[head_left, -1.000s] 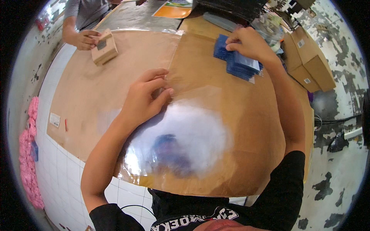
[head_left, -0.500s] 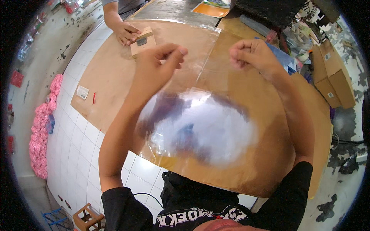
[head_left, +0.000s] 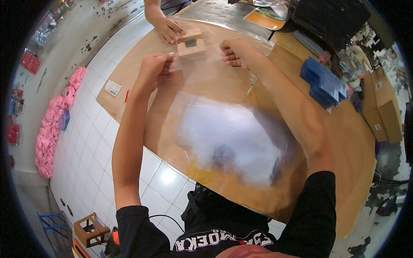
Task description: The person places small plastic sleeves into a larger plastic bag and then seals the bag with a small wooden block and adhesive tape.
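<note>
My left hand (head_left: 158, 71) is raised over the far left of the table, fingers curled together. Across from it, my right hand (head_left: 236, 52) is also closed, with the fingertips turned toward the left hand. Whatever they pinch, if anything, is too clear or small to make out. Below and nearer to me, a glossy clear plastic sheet (head_left: 228, 133) shows a bright white reflection; I cannot tell whether it hangs or lies flat. Between and beyond my hands sits a wooden block (head_left: 192, 50) with a dark grey plate on it. Another person's hand (head_left: 169, 30) rests beside that block.
Brown covering spreads over the table (head_left: 331, 172). A stack of blue plastic pieces (head_left: 322, 81) lies right, before cardboard boxes (head_left: 380, 105) and bagged clutter. A white label (head_left: 112, 88) sits near the left edge. Pink bundles (head_left: 56, 120) and a brown stool (head_left: 91, 230) stand left.
The view has shifted. My hands sit further left in it, the right one higher. The wooden block and blue stack, partly covered before, now show more fully. Both hands remain closed.
</note>
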`<state>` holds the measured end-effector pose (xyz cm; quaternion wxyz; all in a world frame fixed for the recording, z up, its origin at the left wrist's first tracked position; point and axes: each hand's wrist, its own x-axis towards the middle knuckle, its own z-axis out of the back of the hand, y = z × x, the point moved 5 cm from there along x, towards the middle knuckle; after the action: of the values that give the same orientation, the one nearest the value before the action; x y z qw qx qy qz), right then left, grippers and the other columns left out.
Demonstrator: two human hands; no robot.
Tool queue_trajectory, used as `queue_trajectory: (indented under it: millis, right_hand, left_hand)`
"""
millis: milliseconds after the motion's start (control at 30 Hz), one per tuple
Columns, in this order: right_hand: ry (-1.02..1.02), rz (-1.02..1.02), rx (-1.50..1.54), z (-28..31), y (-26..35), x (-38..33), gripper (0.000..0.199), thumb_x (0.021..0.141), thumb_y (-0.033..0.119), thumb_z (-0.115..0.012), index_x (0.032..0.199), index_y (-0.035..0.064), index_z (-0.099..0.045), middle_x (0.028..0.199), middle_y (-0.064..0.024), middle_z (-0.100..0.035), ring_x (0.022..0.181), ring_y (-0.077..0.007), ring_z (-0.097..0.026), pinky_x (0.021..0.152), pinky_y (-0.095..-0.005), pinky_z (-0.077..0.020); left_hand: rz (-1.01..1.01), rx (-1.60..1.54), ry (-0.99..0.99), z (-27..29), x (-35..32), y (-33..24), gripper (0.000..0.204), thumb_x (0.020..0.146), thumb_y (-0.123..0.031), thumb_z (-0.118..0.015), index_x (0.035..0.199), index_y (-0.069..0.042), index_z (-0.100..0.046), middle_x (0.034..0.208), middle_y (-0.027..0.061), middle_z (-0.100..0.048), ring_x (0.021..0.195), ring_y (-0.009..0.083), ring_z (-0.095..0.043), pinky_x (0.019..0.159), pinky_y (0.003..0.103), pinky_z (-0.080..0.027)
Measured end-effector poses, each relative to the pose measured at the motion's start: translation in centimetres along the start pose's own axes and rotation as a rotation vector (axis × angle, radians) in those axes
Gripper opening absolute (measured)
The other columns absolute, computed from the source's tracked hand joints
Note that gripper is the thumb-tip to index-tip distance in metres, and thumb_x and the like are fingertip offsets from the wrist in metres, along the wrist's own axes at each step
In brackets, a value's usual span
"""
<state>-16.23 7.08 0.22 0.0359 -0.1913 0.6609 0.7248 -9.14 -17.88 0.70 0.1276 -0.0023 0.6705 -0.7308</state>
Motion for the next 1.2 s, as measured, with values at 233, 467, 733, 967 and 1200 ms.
queue_trajectory:
  millis: [233, 467, 733, 967, 1200]
  right_hand:
    - [0.027, 0.008, 0.036, -0.9, -0.3, 2.1, 0.017, 0.078, 0.02, -0.066, 0.081, 0.0058, -0.057, 0.076, -0.0034, -0.057, 0.067, -0.0142, -0.058, 0.058, -0.0269, -0.0528]
    - [-0.005, 0.05, 0.09, -1.6, -0.4, 2.8, 0.014, 0.081, 0.015, -0.065, 0.078, 0.0035, -0.057, 0.072, -0.0046, -0.058, 0.066, -0.0165, -0.062, 0.057, -0.0267, -0.0529]
    - [-0.128, 0.037, 0.11, -1.7, -0.2, 2.9, 0.015, 0.082, 0.015, -0.065, 0.08, 0.0024, -0.058, 0.073, -0.0065, -0.059, 0.067, -0.0177, -0.064, 0.058, -0.0277, -0.0539]
    - [-0.145, 0.037, 0.109, -1.0, -0.3, 3.5, 0.018, 0.083, 0.018, -0.068, 0.083, 0.0025, -0.059, 0.077, -0.0069, -0.06, 0.068, -0.018, -0.064, 0.059, -0.0282, -0.0545]
    - [-0.115, -0.001, 0.147, -1.4, -0.2, 3.2, 0.019, 0.084, 0.022, -0.066, 0.084, 0.0036, -0.059, 0.077, -0.0059, -0.061, 0.066, -0.0163, -0.062, 0.059, -0.0291, -0.0555]
  left_hand:
    - [0.084, -0.069, 0.025, 1.0, 2.9, 1.5, 0.019, 0.086, -0.024, -0.064, 0.082, -0.006, -0.061, 0.07, 0.0032, -0.058, 0.059, 0.0149, -0.058, 0.054, 0.028, -0.052]
    - [-0.016, -0.206, 0.004, 1.1, 4.2, 1.9, 0.02, 0.087, -0.021, -0.065, 0.08, -0.003, -0.058, 0.068, 0.0041, -0.058, 0.058, 0.015, -0.058, 0.054, 0.028, -0.054]
    - [-0.058, -0.192, -0.06, 1.4, 5.2, 2.1, 0.025, 0.086, -0.022, -0.067, 0.083, 0.002, -0.06, 0.074, 0.0083, -0.061, 0.061, 0.0168, -0.062, 0.056, 0.028, -0.057]
    - [-0.062, -0.177, -0.111, 0.7, 5.1, 1.8, 0.029, 0.086, -0.023, -0.068, 0.085, 0.005, -0.061, 0.076, 0.0113, -0.063, 0.062, 0.0181, -0.064, 0.057, 0.029, -0.059]
    - [-0.062, -0.204, -0.136, 1.2, 4.5, 1.9, 0.034, 0.085, -0.032, -0.068, 0.086, 0.001, -0.06, 0.073, 0.0077, -0.06, 0.061, 0.0162, -0.062, 0.058, 0.029, -0.058]
